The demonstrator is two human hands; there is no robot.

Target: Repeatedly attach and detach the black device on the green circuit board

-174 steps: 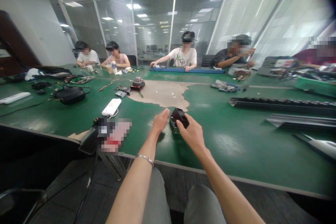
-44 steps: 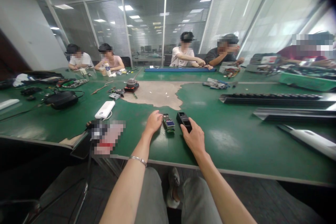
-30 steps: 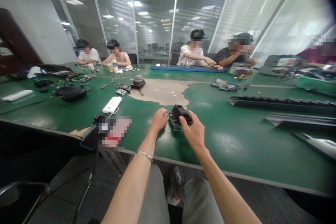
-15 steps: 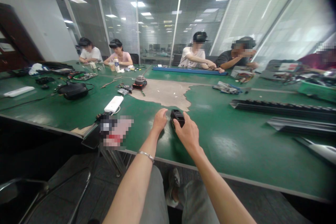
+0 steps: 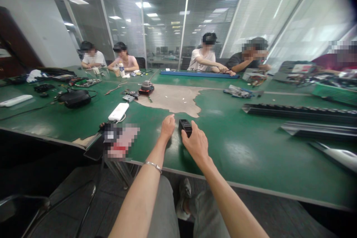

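Observation:
My right hand (image 5: pixel 196 139) is closed around the side of a small black boxy device (image 5: pixel 185 126), thumb on the near side and fingers on the right. The device is tilted, showing a dark top face with small markings too blurred to read. Just to its left, my left hand (image 5: pixel 167 126) is curled with its fingers together, apart from the device. The inside of that hand is hidden, so anything in it does not show. A silver bracelet circles the left wrist.
The green table (image 5: pixel 220 134) has a bare brown patch (image 5: pixel 173 98) ahead. A white power bank (image 5: pixel 118 112) and a black pouch (image 5: pixel 75 97) lie left. Dark metal strips (image 5: pixel 301 111), gloves (image 5: pixel 240 91) and a green basket (image 5: pixel 331 92) are right. Several people sit across the table.
The whole view has shifted slightly left. My right hand still grips the black device, which sits at a slightly different tilt; my left hand stays curled beside it.

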